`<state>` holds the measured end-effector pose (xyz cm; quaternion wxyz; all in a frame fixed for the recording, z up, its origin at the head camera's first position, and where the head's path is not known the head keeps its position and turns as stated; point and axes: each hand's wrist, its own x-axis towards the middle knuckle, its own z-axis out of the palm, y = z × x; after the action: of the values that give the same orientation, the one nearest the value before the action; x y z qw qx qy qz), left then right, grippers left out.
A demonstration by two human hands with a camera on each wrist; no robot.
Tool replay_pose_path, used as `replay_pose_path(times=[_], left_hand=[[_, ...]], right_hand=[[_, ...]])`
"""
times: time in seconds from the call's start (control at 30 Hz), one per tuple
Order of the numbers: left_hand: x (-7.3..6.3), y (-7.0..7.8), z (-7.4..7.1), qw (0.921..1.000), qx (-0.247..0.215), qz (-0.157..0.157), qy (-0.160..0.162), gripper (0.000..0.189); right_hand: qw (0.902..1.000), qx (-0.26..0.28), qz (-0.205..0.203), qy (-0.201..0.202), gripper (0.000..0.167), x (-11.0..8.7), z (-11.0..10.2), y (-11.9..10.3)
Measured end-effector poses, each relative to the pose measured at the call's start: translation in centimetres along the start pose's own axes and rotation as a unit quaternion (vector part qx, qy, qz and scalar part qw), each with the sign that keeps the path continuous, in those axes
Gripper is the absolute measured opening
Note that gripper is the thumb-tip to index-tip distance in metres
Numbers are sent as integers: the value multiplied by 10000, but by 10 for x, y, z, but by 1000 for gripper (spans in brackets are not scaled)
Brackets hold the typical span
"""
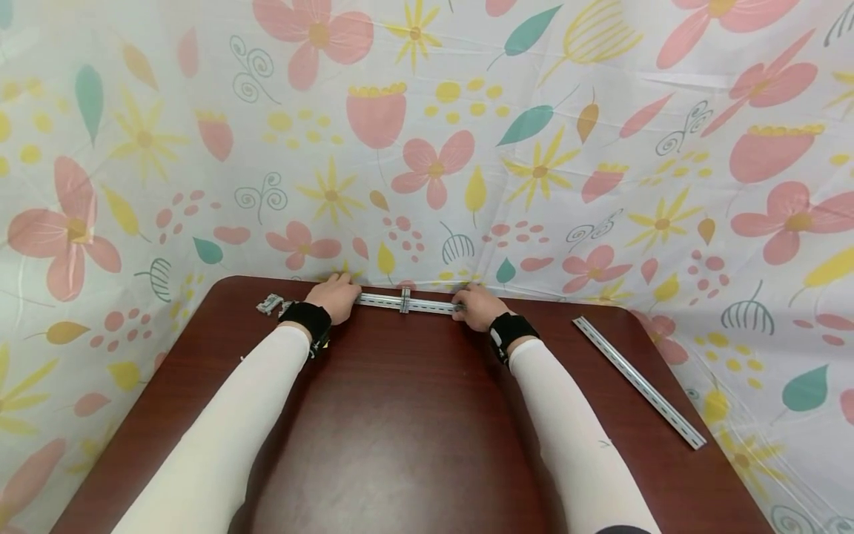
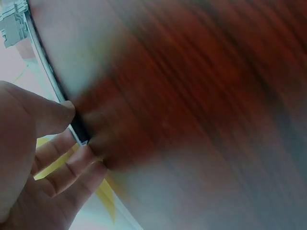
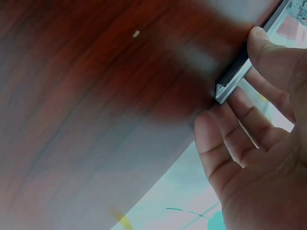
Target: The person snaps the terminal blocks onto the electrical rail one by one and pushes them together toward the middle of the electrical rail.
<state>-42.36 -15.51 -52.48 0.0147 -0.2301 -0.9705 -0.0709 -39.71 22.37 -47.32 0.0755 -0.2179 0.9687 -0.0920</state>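
At the far edge of the tabletop [image 1: 394, 415], a slotted DIN rail [image 1: 434, 305] runs sideways, a gray terminal block [image 1: 405, 300] sitting across its middle. Both hands grip this rail: the left hand [image 1: 336, 298] pinches its left end, the right hand [image 1: 480, 307] its right end, each with the thumb on the near side and fingers behind. Small gray pieces [image 1: 270, 304] lie near the tabletop's far left corner. A loose slotted rail [image 1: 637, 382] lies slanted along the tabletop's right side. A floral curtain [image 1: 427, 200] hangs behind the tabletop.
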Motion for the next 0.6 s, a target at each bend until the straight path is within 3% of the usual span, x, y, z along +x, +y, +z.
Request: replay_pose_path(times=[0.27,0.43,0.6], left_hand=[[-13,22,-21,9996,178,-125,206,33],[-20,37,-36,9990,119,-418,-79,38],[-21,40,-38,9982,50,-562,-187,39]], right_hand=[[9995,264,131,111,39,5,2,4],[9991,342,168,211,40,9,9,13],[9988,387,196,220,39,10,11,15]])
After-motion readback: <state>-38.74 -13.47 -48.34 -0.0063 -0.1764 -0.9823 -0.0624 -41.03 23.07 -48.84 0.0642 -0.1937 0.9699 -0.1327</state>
